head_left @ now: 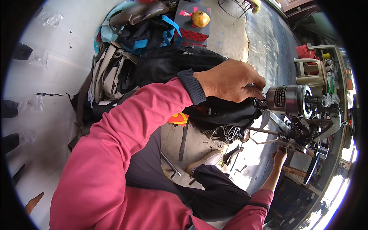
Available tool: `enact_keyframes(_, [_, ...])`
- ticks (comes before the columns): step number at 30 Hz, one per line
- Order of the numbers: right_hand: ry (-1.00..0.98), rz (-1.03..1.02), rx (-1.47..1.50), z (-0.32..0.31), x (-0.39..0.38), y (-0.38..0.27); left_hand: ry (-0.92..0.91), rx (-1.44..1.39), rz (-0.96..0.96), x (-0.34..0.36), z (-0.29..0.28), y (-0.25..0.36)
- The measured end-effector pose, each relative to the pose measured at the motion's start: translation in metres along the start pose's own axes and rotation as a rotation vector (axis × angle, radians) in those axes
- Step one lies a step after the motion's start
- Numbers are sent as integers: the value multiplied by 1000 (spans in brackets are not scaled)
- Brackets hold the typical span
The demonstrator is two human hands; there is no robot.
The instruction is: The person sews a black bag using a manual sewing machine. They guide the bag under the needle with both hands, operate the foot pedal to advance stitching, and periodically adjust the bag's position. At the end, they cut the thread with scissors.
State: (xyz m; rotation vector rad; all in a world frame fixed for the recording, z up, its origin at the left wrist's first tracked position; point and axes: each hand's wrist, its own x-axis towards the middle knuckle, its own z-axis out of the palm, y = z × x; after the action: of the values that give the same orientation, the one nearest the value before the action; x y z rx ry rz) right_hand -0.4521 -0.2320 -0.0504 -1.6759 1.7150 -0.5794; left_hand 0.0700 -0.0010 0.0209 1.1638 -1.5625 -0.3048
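Nearest, the left arm's pink sleeve (143, 107) crosses the view from lower left, above dark trousers (149, 168) and a pale shoe (209, 160). Beyond its cuff, the left hand (228, 81) is bent with thumb and forefinger drawn close; whether they are clamped on anything, I cannot tell. Black fabric (226, 113) lies directly under this hand, its long axis running left to right and its right end pointing at the machine (291, 130). The machine's metal cylinder (285, 100) is just right of the left fingertips, lying on its side, its long axis also left to right. The left hand is nearer to the fabric and cylinder; the right hand (281, 154) is lower, at the rim of a wheel (294, 145), its grip too small to judge. Farther off are a cream plastic chair (309, 72) and a dark box (193, 33) bearing a round fruit (200, 19).
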Motion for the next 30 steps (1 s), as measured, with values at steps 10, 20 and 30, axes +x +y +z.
enact_keyframes(10, [-145,-94,-150,37,-68,-96,-189,-245,-145,0,-5,-10])
enact_keyframes(20, [446,-166,-103,-57,-17,-73,-246,-136,-549,29,46,-58])
enact_keyframes(30, [-262,-78,-95,32,-45,-57,-358,-129,-610,30,52,-64])
